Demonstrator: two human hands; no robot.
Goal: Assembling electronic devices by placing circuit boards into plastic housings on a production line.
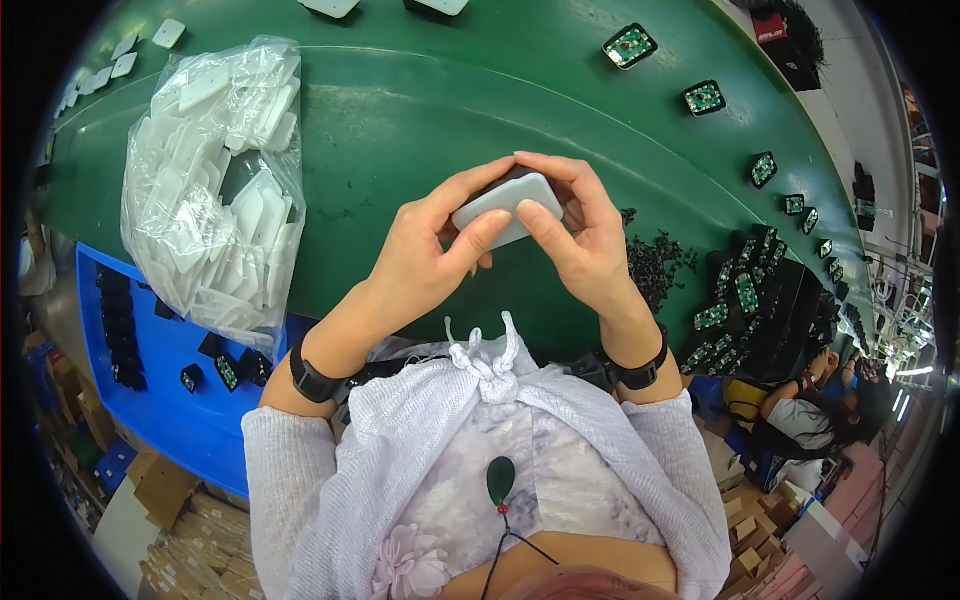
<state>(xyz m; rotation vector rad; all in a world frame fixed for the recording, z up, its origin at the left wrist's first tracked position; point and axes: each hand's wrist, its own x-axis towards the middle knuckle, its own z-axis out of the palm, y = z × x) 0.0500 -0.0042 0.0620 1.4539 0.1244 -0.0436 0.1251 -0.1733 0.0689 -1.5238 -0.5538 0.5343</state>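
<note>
Pale lettering (772, 28) is borne by a red-and-black box (782, 50) at the frame's upper right. Elsewhere, no print can be read.

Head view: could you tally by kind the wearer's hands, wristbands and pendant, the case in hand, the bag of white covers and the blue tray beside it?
Left hand and right hand: 2
White-and-black case: 1
Clear plastic bag: 1
Blue tray: 1
Black wristbands: 2
Dark green pendant: 1
Total: 8
</note>
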